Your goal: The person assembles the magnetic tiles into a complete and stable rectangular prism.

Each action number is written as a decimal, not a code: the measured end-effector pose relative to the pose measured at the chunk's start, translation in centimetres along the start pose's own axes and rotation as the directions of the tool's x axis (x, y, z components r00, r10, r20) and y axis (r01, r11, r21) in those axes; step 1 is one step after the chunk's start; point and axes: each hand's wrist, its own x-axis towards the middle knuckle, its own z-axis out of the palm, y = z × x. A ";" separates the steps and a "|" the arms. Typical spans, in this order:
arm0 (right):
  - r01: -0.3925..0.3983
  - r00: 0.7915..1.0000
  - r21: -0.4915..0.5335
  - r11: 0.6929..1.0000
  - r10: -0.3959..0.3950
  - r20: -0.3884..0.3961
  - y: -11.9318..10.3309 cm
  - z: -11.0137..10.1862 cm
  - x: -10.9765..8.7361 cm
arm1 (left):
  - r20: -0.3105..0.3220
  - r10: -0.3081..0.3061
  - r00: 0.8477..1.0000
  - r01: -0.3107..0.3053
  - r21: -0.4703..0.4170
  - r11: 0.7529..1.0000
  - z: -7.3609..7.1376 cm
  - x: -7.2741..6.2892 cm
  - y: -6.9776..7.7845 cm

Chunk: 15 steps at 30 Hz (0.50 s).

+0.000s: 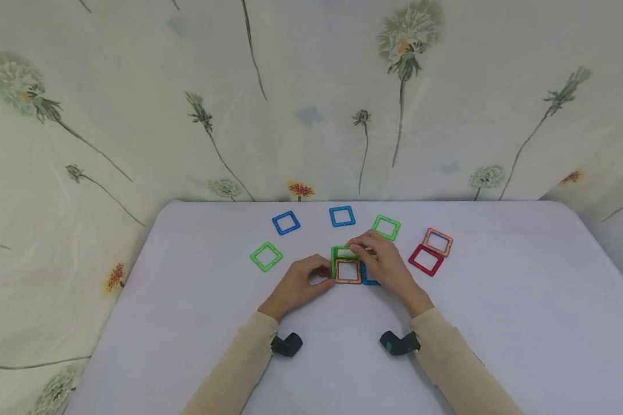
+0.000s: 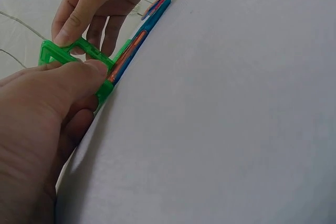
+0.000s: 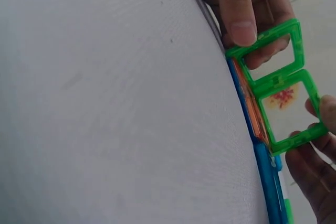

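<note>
Two green square magnetic tiles stand on edge, meeting at a corner, beside a flat orange tile (image 1: pixel 348 282). My left hand (image 1: pixel 302 281) pinches the left green tile (image 3: pixel 265 38), its thumb on the near side. With thumb and fingers, my right hand (image 1: pixel 386 262) pinches the other green tile (image 3: pixel 299 140) by its outer edge. In both wrist views, blue shows beneath the orange tile. To its right lies a blue tile (image 1: pixel 364 274), partly hidden by my right hand.
Loose tiles lie around on the white table (image 1: pixel 187 346): a green one (image 1: pixel 258 263) at left, two blue at the back, another green (image 1: pixel 397 231) behind my right hand. Red (image 1: pixel 421 268) and orange (image 1: pixel 441 233) tiles touch at right. A patterned cloth hangs behind.
</note>
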 end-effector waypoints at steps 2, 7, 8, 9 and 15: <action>0.001 1.000 0.000 1.000 -0.001 0.001 0.0 0.0 0.0 | 0.002 -0.007 1.000 0.007 0.001 1.000 0.0 0.0 0.0; 0.000 1.000 0.007 1.000 0.000 0.008 0.0 0.0 0.0 | 0.004 -0.004 1.000 0.004 -0.005 1.000 0.0 0.0 0.2; 0.000 1.000 0.009 1.000 0.000 0.009 0.0 0.0 0.0 | 0.005 -0.002 1.000 0.002 -0.006 1.000 0.0 0.0 0.2; 0.000 1.000 0.012 1.000 0.000 0.010 0.0 0.0 0.0 | 0.006 0.001 1.000 -0.001 -0.011 1.000 0.0 0.0 0.2; 0.007 1.000 0.020 1.000 -0.008 0.010 -0.1 -0.1 0.0 | 0.020 0.001 1.000 -0.001 0.010 1.000 0.0 0.0 0.2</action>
